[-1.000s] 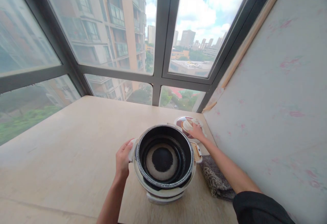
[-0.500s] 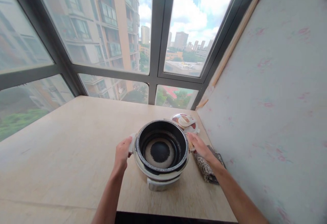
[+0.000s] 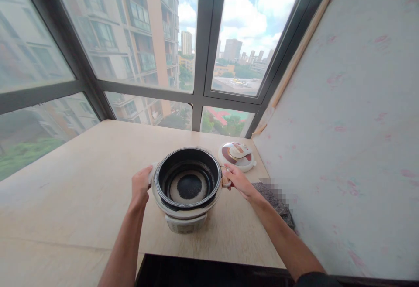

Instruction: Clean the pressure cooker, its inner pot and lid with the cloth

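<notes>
- Gripping the cooker [image 3: 186, 224] by its handles [image 3: 226, 182]: left hand [image 3: 140, 183], right hand [image 3: 238, 180].
- It is on or just above the counter [image 3: 81, 191], near the lid [image 3: 235, 160].
- Good handling needs even, level support.

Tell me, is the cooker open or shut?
Open: the cooker shows its black inner pot, and the lid lies apart on the counter.

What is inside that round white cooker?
Inside the white cooker sits a round black pot, showing a pale ring around a dark centre. Anything beneath the pot is hidden.
</notes>
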Demonstrator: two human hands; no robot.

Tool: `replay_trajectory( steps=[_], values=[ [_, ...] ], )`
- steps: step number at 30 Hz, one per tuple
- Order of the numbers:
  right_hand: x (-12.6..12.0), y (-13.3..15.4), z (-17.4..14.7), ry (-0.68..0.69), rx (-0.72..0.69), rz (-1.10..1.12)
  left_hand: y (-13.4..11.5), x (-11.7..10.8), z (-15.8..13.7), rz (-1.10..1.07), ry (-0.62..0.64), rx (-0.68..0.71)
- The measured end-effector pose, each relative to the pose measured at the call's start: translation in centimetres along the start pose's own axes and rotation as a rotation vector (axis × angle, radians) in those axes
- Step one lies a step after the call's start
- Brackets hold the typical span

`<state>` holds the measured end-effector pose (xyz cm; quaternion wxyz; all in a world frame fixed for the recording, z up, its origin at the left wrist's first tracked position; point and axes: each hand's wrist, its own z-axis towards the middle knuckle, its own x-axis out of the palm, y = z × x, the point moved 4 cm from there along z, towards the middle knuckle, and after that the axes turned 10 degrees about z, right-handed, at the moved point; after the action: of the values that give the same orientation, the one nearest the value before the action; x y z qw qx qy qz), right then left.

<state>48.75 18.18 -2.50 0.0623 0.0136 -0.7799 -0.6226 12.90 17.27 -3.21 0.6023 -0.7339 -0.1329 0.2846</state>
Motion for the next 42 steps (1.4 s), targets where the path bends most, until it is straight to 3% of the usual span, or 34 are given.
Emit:
replay_trajectory(
  steps=[3, 7, 9, 11, 14, 15, 17, 20, 24, 29, 35, 38, 42],
  values=[
    [0.8, 0.1, 0.4, -0.020, -0.010, -0.017, -0.1, -1.0, 0.6, 0.031, 0.034, -0.015],
    [0.3, 0.1, 0.5, -0.007, -0.029, -0.118, -0.9, -1.8, 1.1, 0.259, 0.152, 0.074],
    [-0.3, 0.1, 0.6, 0.011, -0.059, -0.210, -1.6, -2.5, 1.0, 0.380, 0.094, 0.166],
    [-0.8, 0.1, 0.8, 0.005, -0.113, -0.296, -2.6, -3.5, 0.4, 0.458, -0.046, 0.284],
    [-1.3, 0.9, 0.8, -0.061, -0.247, -0.358, -4.2, -4.8, -1.4, 0.445, -0.193, 0.401],
    [-1.2, 1.3, 0.7, -0.085, -0.297, -0.366, -4.6, -5.0, -2.1, 0.392, -0.159, 0.381],
    [-0.8, 2.4, 0.5, -0.103, -0.376, -0.385, -5.2, -4.9, -3.2, 0.241, 0.026, 0.262],
    [0.4, 4.0, 0.3, -0.077, -0.407, -0.440, -5.9, -4.5, -4.5, 0.071, 0.251, 0.098],
    [2.0, 5.6, 0.5, -0.008, -0.340, -0.529, -5.9, -4.5, -5.0, 0.016, 0.284, 0.012],
    [3.2, 6.2, 0.9, 0.116, -0.160, -0.497, -5.0, -4.5, -5.1, 0.008, 0.374, -0.057],
    [3.0, 6.6, 1.3, 0.042, -0.224, -0.542, -5.0, -4.4, -5.4, -0.034, 0.414, -0.123],
    [2.7, 6.2, 1.6, 0.053, -0.167, -0.488, -4.9, -4.2, -5.3, -0.100, 0.420, -0.162],
    [2.8, 5.8, 1.8, 0.168, -0.078, -0.271, -4.8, -4.0, -5.3, -0.180, 0.437, -0.193]
  ],
)
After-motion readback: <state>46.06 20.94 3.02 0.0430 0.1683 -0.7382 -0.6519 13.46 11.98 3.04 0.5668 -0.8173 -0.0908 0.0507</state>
